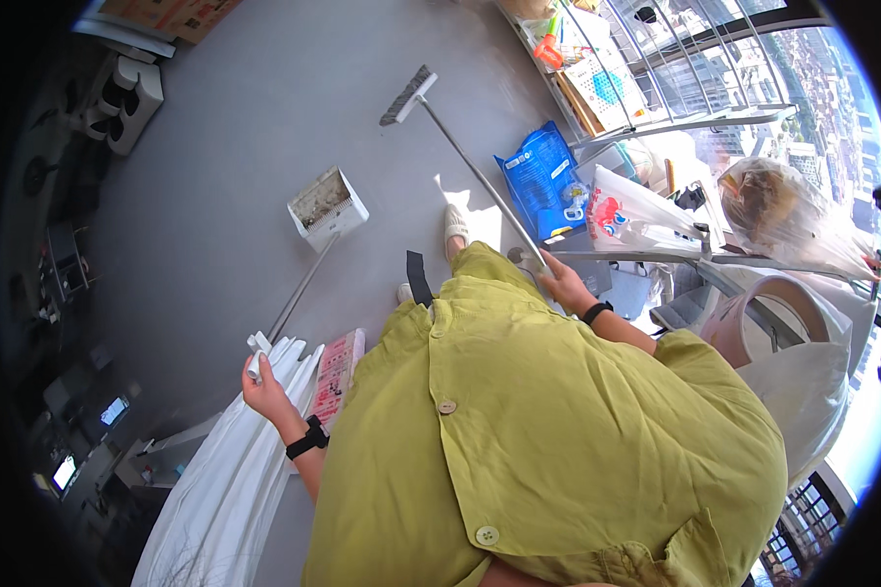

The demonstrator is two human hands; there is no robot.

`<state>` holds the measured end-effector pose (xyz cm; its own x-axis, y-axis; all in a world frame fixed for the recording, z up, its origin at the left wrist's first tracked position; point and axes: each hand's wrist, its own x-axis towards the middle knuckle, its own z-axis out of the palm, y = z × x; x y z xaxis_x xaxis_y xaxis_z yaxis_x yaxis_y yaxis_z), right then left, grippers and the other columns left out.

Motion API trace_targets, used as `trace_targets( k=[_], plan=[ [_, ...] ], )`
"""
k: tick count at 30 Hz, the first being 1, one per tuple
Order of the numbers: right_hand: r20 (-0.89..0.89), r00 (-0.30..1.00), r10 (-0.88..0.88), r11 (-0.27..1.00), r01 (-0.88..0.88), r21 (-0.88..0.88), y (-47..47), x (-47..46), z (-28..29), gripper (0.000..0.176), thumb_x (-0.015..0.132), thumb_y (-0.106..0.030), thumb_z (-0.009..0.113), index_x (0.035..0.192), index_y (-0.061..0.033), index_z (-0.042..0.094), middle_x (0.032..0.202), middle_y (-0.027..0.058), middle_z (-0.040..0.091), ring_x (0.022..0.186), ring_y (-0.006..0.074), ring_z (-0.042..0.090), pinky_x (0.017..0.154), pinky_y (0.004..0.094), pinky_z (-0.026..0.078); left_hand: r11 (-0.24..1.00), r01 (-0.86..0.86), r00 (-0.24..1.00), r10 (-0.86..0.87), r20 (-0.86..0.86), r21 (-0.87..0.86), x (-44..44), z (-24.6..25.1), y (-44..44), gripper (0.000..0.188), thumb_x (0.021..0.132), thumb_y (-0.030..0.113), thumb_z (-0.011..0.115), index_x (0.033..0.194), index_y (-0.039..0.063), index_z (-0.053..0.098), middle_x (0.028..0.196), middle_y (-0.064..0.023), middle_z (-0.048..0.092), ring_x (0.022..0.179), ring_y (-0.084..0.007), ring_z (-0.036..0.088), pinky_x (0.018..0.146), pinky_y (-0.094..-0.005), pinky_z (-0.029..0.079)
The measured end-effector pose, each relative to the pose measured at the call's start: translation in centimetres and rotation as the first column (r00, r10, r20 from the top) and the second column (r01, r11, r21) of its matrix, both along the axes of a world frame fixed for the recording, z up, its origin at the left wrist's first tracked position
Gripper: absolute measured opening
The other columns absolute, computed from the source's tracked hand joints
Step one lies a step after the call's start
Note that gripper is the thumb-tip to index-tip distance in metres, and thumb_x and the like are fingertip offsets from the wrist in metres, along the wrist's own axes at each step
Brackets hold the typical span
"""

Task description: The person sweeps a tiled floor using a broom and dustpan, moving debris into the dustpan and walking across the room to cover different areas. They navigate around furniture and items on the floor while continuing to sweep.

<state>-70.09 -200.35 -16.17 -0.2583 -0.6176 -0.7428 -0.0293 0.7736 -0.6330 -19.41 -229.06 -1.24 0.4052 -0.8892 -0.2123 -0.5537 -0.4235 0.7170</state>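
Observation:
My left hand [267, 392] grips the white top end of a long-handled dustpan's handle. The white dustpan [349, 213] rests on the floor ahead, with grey dust and dirt inside its pan and a comb-like row of teeth along one edge. On the other side, my right hand [567, 285] is closed around the metal handle of a broom [477, 172]. The broom's head, with grey bristles, lies farther out on the floor, apart from the dustpan. Black bands circle both my wrists.
White curtain-like fabric [220, 469] hangs beside my left arm, near a pink printed package [338, 370]. To the right are a blue bag [539, 180], a wire rack [675, 121], stuffed plastic bags [635, 213] and a metal rail [631, 257] by a window. A white object [143, 95] stands far left.

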Motion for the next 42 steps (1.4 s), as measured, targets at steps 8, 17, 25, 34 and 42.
trace_targets(
  k=[8, 17, 25, 34, 42],
  plan=[
    [-0.038, 0.97, -0.239, 0.971, 0.24, 0.025, 15.0, 0.9, -5.3, 0.068, 0.088, -0.029, 0.062, 0.148, -0.0151, 0.033, 0.123, 0.0172, 0.06, 0.108, 0.0236, 0.06, 0.092, 0.0295, 0.043, 0.994, -0.023, 0.991, 0.036, 0.128, -0.104, -1.3, 0.8, -1.5, 0.028, 0.087, 0.014, 0.069, 0.106, -0.006, 0.065, 0.095, -0.01, 0.069, 0.083, -0.0146, 0.063, 0.077, -0.0273, 0.049],
    [-0.313, 0.902, 0.297, 0.954, -0.271, 0.126, -12.7, -13.2, -7.5, 0.069, 0.083, -0.019, 0.06, 0.145, -0.0039, 0.032, 0.088, 0.024, 0.065, 0.08, 0.0337, 0.066, 0.07, 0.0388, 0.05, 0.988, -0.086, 0.988, 0.101, 0.12, -0.126, -1.1, 0.3, -2.3, 0.027, 0.087, 0.015, 0.069, 0.104, -0.005, 0.066, 0.094, -0.0086, 0.068, 0.084, -0.0132, 0.061, 0.077, -0.0266, 0.047],
    [-0.249, 0.872, 0.422, 0.906, -0.408, 0.108, -28.4, -11.5, -4.8, 0.059, 0.081, -0.018, 0.058, 0.138, -0.0122, 0.046, 0.088, 0.018, 0.066, 0.077, 0.0282, 0.066, 0.068, 0.0369, 0.053, 0.987, -0.109, 0.975, 0.129, 0.18, -0.118, 0.3, 1.3, -1.7, 0.027, 0.087, 0.016, 0.07, 0.103, -0.005, 0.066, 0.092, -0.0072, 0.068, 0.082, -0.0124, 0.06, 0.076, -0.0265, 0.047],
    [0.005, 0.981, 0.195, 0.98, -0.195, -0.03, -2.2, -4.4, -3.6, 0.064, 0.083, -0.02, 0.06, 0.143, -0.0103, 0.04, 0.116, 0.0219, 0.063, 0.109, 0.0289, 0.062, 0.091, 0.0354, 0.046, 0.969, -0.215, 0.968, 0.228, 0.109, -0.12, 3.3, -1.0, -2.5, 0.029, 0.086, 0.018, 0.071, 0.102, -0.006, 0.066, 0.09, -0.0067, 0.067, 0.08, -0.011, 0.058, 0.074, -0.0257, 0.046],
    [-0.019, 0.977, 0.214, 0.977, -0.214, 0.027, 5.4, -0.4, -6.2, 0.063, 0.083, -0.019, 0.06, 0.142, -0.0111, 0.041, 0.105, 0.0195, 0.066, 0.097, 0.0268, 0.065, 0.084, 0.0351, 0.049, 0.983, -0.162, 0.979, 0.171, 0.111, -0.089, 8.2, -2.8, -8.4, 0.033, 0.085, 0.02, 0.072, 0.105, -0.006, 0.065, 0.091, -0.0069, 0.068, 0.081, -0.0117, 0.059, 0.075, -0.0263, 0.047]
  ],
)
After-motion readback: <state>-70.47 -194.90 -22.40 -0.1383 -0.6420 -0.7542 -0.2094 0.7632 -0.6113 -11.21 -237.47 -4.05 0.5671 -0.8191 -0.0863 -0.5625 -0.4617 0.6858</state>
